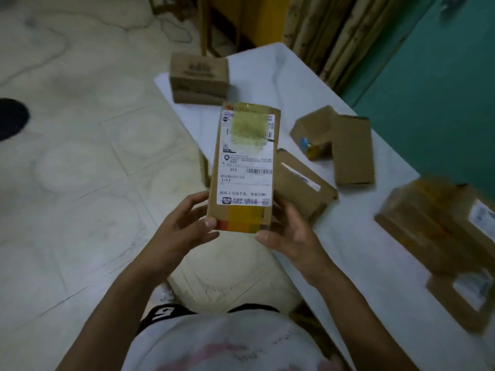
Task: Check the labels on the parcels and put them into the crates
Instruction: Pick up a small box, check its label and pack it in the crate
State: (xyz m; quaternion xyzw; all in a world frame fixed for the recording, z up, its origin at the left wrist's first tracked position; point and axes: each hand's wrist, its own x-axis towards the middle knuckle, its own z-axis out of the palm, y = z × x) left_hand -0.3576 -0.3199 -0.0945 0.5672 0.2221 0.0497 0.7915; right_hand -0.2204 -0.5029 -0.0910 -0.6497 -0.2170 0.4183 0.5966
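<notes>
White table (267, 76), marble floor (80, 156), teal wall (442, 89); left hand (182, 228), right hand (289, 231) grip labelled parcel (246, 156).

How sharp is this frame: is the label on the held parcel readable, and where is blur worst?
Head view: dim, cool light; the white shipping label on the held flat brown cardboard parcel is mostly sharp, its top masked by a yellowish smudge; the taped cardboard boxes at the right edge are heavily motion-blurred.
</notes>
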